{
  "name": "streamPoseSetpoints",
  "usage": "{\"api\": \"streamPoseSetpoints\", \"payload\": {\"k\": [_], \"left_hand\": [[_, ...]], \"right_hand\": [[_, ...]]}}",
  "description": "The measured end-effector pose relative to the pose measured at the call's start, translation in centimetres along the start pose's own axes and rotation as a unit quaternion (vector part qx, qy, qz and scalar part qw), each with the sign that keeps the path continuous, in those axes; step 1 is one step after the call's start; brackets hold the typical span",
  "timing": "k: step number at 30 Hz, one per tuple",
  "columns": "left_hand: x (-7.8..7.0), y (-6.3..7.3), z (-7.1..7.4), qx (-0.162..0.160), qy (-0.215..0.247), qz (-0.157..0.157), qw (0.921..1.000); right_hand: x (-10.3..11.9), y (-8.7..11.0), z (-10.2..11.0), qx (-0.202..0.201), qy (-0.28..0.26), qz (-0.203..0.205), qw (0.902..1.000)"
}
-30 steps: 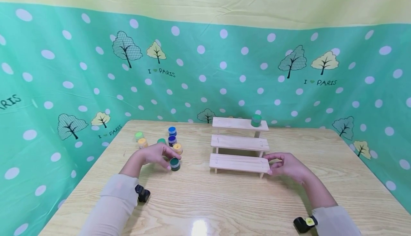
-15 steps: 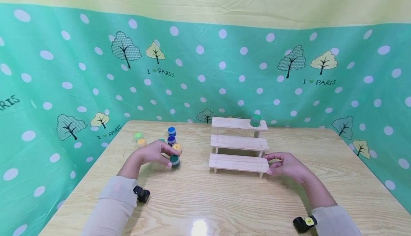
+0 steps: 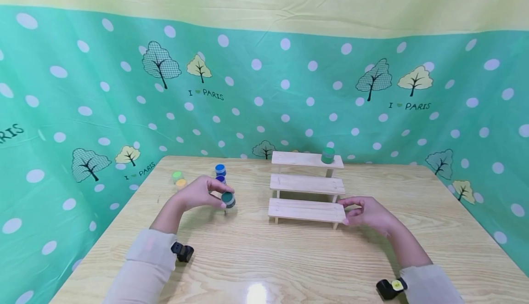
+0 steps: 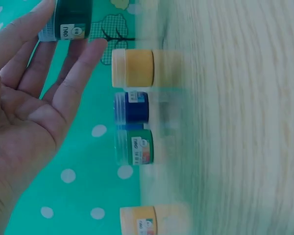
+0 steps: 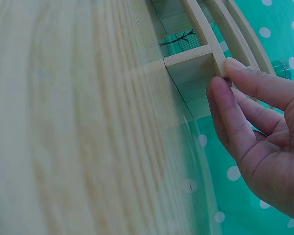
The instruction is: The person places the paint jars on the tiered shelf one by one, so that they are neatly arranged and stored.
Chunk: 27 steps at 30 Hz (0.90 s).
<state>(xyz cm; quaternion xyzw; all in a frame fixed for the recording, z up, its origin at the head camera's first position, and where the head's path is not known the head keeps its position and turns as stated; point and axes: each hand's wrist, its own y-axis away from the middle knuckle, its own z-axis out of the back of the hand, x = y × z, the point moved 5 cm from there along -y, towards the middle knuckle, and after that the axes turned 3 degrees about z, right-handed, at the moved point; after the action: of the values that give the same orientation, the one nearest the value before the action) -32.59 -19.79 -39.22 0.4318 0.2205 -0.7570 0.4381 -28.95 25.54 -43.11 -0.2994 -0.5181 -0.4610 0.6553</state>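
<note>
My left hand (image 3: pixel 198 195) grips a small dark green paint jar (image 3: pixel 228 199) between thumb and fingers, lifted above the table. In the left wrist view that jar (image 4: pixel 72 22) shows its label and clear lid at the top edge. The three-step wooden rack (image 3: pixel 306 208) stands right of the middle. My right hand (image 3: pixel 369 213) pinches the right end of its lowest step, thumb and fingertips at the corner in the right wrist view. A green paint jar (image 3: pixel 328 155) sits on the right part of the top step.
Behind my left hand stand a blue jar (image 3: pixel 220 170) and a dark blue jar (image 3: pixel 221 179). A light green jar (image 3: pixel 177 176) and an orange jar (image 3: pixel 181 183) are further left. The left wrist view shows another green jar (image 4: pixel 143 147). A patterned curtain (image 3: pixel 289 92) hangs behind the table.
My left hand has raised the dark green jar off the table and carried it slightly right. My right hand stays on the rack's lowest step.
</note>
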Motion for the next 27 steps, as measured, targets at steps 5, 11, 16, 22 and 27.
{"api": "streamPoseSetpoints", "payload": {"k": [5,11,16,22,27], "left_hand": [[-0.9,0.0,-0.2,-0.007,0.021,-0.019,0.9996],[-1.7,-0.1,-0.4,-0.026,0.028,-0.033,0.9987],[-2.1,-0.2,-0.3,-0.047,0.047,-0.028,0.9974],[-2.9,-0.2,-0.3,-0.076,0.075,-0.025,0.9940],[-3.8,-0.2,-0.2,-0.100,0.078,-0.035,0.9913]], "right_hand": [[0.0,0.0,0.0,-0.005,0.003,-0.003,1.0000],[-0.1,0.0,-0.1,-0.011,0.009,-0.007,0.9999],[-0.1,0.0,-0.1,-0.012,0.012,-0.009,0.9998],[-0.1,0.0,-0.1,-0.015,0.013,-0.011,0.9997],[-0.1,0.0,-0.1,-0.016,0.017,-0.008,0.9997]]}}
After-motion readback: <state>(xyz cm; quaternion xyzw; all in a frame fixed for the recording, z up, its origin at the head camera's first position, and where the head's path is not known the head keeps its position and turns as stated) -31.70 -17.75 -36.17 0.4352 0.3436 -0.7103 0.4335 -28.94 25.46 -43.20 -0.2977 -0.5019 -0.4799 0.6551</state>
